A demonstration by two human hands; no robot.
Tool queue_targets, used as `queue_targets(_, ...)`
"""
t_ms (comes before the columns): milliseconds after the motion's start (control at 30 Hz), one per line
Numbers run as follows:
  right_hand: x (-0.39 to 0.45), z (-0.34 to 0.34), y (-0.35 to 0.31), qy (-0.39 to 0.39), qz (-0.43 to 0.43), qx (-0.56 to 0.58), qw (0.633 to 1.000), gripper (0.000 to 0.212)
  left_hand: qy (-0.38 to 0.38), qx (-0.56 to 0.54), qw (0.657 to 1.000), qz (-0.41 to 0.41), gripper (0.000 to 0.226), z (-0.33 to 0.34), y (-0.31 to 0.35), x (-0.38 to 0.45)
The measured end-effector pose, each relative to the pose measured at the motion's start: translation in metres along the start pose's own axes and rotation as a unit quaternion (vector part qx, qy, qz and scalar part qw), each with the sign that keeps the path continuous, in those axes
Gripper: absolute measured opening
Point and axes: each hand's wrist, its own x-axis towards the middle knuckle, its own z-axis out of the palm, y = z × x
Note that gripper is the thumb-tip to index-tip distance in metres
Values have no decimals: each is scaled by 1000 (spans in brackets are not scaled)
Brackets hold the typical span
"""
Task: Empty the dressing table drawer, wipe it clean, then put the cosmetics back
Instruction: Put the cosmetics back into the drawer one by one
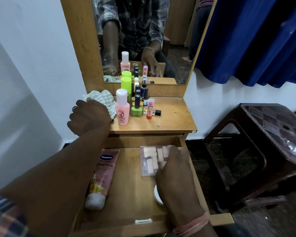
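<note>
— What's in the drawer (126,211) right now?

— Three things that I can count. One pink Vaseline tube (102,175) lies along the left side, cap toward me. One clear case of small cosmetics (150,159) sits at the back right. One white round lid or jar (157,194) shows at the right, mostly hidden under my wrist.

— And your hands?

— My right hand (174,168) is down in the drawer, fingers curled over the near right edge of the clear case; I can't tell if I truly grip it, the hand is blurred. My left hand (89,117) is up on the desk (174,120), closed on one checked cloth (102,100) at its left edge.

— What stands on the desk?

— One pink bottle with a white cap (122,108), just beside the cloth. Behind it one green-capped bottle (126,84). A cluster of small nail polish bottles (138,103) with dark caps, one green at the front; I can't count them surely. One small pink-capped stick (150,108) stands upright, and one dark-capped item lies just behind it
</note>
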Motion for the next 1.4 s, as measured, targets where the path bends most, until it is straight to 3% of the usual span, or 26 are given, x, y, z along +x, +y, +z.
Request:
queue_targets(67,4,8,-10,-58,-46,0,997,38,-2,3,1000,0,54,1,-1,1)
queue_targets(200,16,34,-24,-167,-120,-115,972,33,-3,6,1000,-1,54,1,0,0)
queue_targets(333,25,40,-18,-189,-126,-191,955,36,-5,6,1000,-5,53,0,1,1)
queue_targets(600,26,34,-13,-157,-124,-145,969,27,-8,5,1000,-1,54,-1,0,-1)
queue_targets(733,51,-3,-13,-12,-106,-24,994,17,-5,-7,1000,-5,54,0,1,0)
queue_targets(833,93,-29,-14,115,-79,28,990,12,-4,-6,1000,-6,53,-1,1,0)
queue_targets(1000,154,-12,-12,13,-72,-17,997,38,-7,4,1000,-3,54,-3,1,-2)
queue_targets(1067,164,-3,-10,-4,-89,-32,996,35,-6,5,1000,-3,54,-3,1,-2)
queue_targets(1167,168,-2,-6,15,-67,-35,997,15,-7,-1,1000,-4,52,-2,1,-1)
queue_targets(1300,140,-32,4,86,8,15,996,13,-7,-4,1000,-3,52,-1,1,0)
queue_targets(1400,84,-60,2,95,10,63,993,7,-7,-5,1000,-2,52,-1,1,-1)
